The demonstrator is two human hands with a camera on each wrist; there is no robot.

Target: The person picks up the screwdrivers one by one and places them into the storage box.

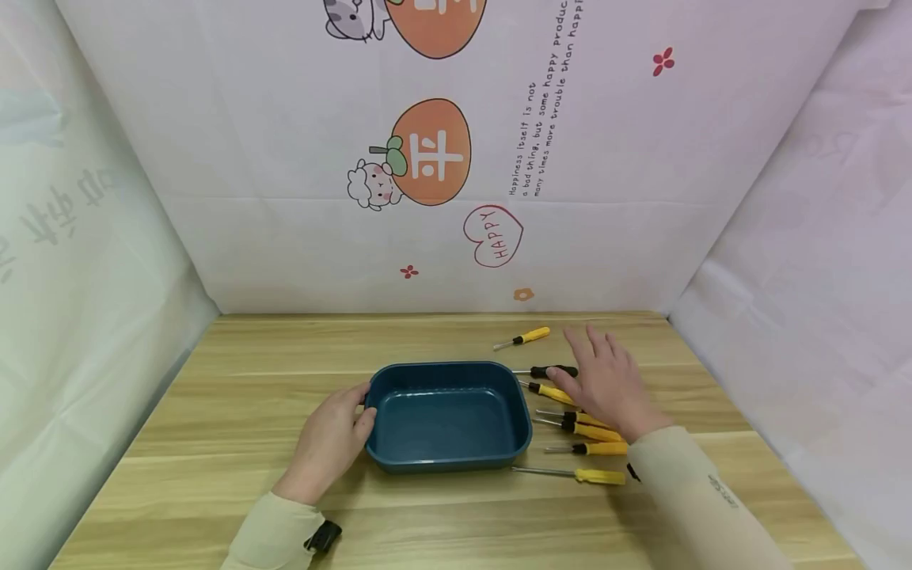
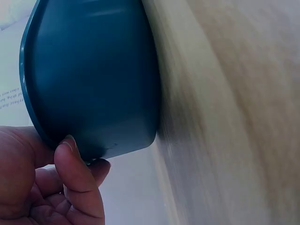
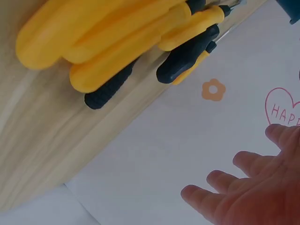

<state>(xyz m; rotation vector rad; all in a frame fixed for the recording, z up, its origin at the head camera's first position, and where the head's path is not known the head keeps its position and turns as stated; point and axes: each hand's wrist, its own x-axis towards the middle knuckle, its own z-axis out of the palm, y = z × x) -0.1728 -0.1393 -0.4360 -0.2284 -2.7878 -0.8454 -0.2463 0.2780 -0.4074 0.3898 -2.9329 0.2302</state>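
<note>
The left hand (image 1: 329,443) pinches the left end of a glossy, dark teal rectangular bin with rounded corners (image 1: 449,427), thumb and fingers meeting at its rim. The bin stands on a tabletop of pale wood grain (image 1: 249,443), near its middle. The right hand (image 1: 607,389) is spread wide above the right side of the table, its thumb over a black-handled metal screwdriver (image 1: 538,371) (whether they touch, I cannot tell). Metal screwdrivers with yellow-and-black handles (image 1: 595,432) lie just right of the bin, shafts pointing left, some partly hidden by the hand. Nearest the person lies a long-shafted screwdriver with an all-yellow handle (image 1: 600,476); farthest back, a small yellow-and-black screwdriver (image 1: 534,335) lies tilted. Behind the table rises a white sheet printed with orange fruit drawings (image 1: 606,237).
</note>
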